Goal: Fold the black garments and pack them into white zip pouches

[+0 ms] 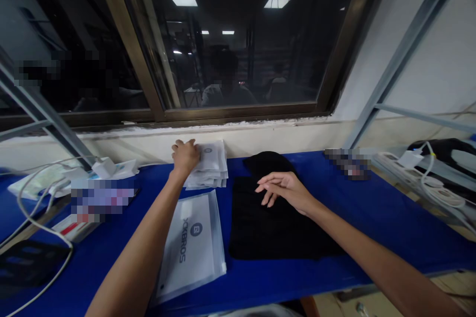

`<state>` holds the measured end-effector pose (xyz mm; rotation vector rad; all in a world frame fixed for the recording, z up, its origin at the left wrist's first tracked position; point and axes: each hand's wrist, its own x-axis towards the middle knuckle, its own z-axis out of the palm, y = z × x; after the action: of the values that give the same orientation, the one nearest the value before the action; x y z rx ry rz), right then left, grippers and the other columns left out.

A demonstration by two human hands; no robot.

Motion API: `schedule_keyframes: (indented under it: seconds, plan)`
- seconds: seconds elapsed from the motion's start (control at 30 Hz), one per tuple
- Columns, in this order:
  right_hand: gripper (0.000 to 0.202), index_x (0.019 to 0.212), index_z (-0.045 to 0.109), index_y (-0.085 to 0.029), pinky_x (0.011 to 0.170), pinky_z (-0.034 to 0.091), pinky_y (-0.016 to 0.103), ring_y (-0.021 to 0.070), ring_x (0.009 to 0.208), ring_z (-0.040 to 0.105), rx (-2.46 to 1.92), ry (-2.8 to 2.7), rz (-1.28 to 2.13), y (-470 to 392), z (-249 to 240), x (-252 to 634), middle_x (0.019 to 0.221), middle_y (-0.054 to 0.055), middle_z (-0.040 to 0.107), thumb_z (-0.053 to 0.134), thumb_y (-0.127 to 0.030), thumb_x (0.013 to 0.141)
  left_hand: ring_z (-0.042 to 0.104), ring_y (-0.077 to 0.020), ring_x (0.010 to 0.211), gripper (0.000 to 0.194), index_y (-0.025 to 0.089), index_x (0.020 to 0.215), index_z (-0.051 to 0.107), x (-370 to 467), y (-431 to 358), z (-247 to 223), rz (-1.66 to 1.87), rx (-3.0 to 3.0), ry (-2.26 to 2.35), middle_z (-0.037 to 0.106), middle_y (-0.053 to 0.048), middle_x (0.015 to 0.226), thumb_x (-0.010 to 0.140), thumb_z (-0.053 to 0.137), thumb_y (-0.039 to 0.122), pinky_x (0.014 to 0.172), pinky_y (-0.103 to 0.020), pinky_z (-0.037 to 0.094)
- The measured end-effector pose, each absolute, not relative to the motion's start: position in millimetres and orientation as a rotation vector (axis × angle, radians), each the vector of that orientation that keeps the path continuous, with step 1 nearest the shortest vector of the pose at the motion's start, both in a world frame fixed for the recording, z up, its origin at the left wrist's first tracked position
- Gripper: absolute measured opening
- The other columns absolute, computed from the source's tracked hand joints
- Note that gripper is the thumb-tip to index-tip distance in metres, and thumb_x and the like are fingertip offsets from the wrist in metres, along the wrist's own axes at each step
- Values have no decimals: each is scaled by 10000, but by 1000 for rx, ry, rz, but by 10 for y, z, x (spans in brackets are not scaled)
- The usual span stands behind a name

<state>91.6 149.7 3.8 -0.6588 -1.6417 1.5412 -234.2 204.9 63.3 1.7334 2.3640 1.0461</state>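
At the back of the blue table, my left hand (186, 158) touches the left edge of a stack of clear zip bags (217, 163). Its fingers are bent around that edge and their tips are hidden. One larger zip bag (199, 250), frosted with a dark round logo and lettering, lies flat in front of the stack, partly behind my left forearm. My right hand (284, 190) is over a folded black cloth (260, 233), fingers loosely spread and nothing in them. A rounded black piece (266, 161) lies against the cloth's far edge.
The blue table (357, 237) reaches the wall under a dark window. White chargers and cables (104, 167) with blurred items lie on the left. A blurred object (349, 163) and a power strip (394, 166) are at the right. Grey metal posts (390, 64) flank both sides.
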Motion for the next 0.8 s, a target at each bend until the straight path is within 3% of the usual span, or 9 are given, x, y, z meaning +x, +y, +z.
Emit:
schedule_keyframes:
  seconds: [0.13, 0.2, 0.27, 0.4, 0.47, 0.57, 0.63, 0.73, 0.8]
  plan:
    - [304, 996, 735, -149, 557, 605, 288, 191, 651, 753, -692, -1618, 1469, 1532, 60, 943, 962, 118, 783, 738, -424, 866, 236, -607, 1420, 682, 205, 1433, 570, -2050, 2006, 528, 763, 1898, 2367, 386, -282, 1549, 937, 438, 655, 1028, -811, 223]
    - [303, 989, 735, -154, 539, 591, 283, 179, 622, 738, -732, -1576, 1403, 1619, 85, 1001, 953, 113, 785, 748, -422, 847, 158, -624, 1437, 783, 280, 1529, 449, -1962, 2017, 414, 512, 1931, 2380, 253, -214, 1647, 909, 366, 750, 1003, -818, 253]
    - [313, 988, 731, -159, 538, 582, 287, 175, 612, 724, -795, -1528, 1296, 1776, 100, 1101, 955, 112, 785, 752, -425, 824, 191, -604, 1434, 794, 323, 1565, 374, -1921, 2046, 298, 349, 1925, 2427, 198, -164, 1677, 911, 305, 768, 995, -773, 325]
    - [264, 960, 703, -177, 670, 607, 332, 207, 766, 743, -1107, -1448, 860, 2209, 30, 1379, 967, 100, 781, 670, -400, 823, 322, -546, 1402, 799, 346, 1572, 345, -1956, 2107, 216, 213, 1892, 2462, 263, -157, 1645, 904, 297, 782, 1021, -716, 352]
    - [216, 928, 701, -187, 766, 603, 375, 227, 826, 736, -1238, -1438, 722, 2393, -61, 1503, 930, 91, 776, 698, -328, 763, 371, -518, 1390, 802, 336, 1571, 350, -2020, 2124, 249, 192, 1899, 2407, 320, -172, 1615, 901, 319, 777, 1022, -685, 374]
    - [255, 856, 711, -195, 819, 580, 429, 234, 736, 709, -1340, -1480, 690, 2553, -215, 1603, 783, 62, 753, 789, -223, 615, 381, -453, 1423, 776, 305, 1564, 371, -2129, 2130, 328, 213, 1956, 2337, 403, -170, 1577, 923, 327, 741, 1065, -613, 384]
    - [252, 811, 712, -197, 808, 572, 433, 230, 682, 692, -1362, -1530, 704, 2595, -289, 1618, 708, 42, 732, 804, -201, 577, 308, -454, 1472, 752, 285, 1565, 379, -2168, 2119, 399, 241, 1960, 2341, 401, -174, 1584, 955, 273, 712, 1092, -643, 343]
    - [181, 811, 706, -200, 812, 560, 401, 230, 734, 701, -1317, -1599, 725, 2613, -322, 1610, 738, 39, 737, 743, -204, 633, 171, -483, 1516, 711, 229, 1528, 458, -2106, 2080, 552, 580, 2057, 2437, 352, -187, 1609, 991, 264, 652, 1133, -719, 231]
    - [177, 867, 689, -204, 810, 554, 376, 228, 792, 708, -1265, -1619, 732, 2611, -309, 1606, 806, 43, 747, 685, -227, 692, 288, -423, 1484, 616, 169, 1430, 570, -1973, 2047, 660, 985, 2248, 2303, 457, -193, 1527, 1010, 344, 558, 1185, -632, 259]
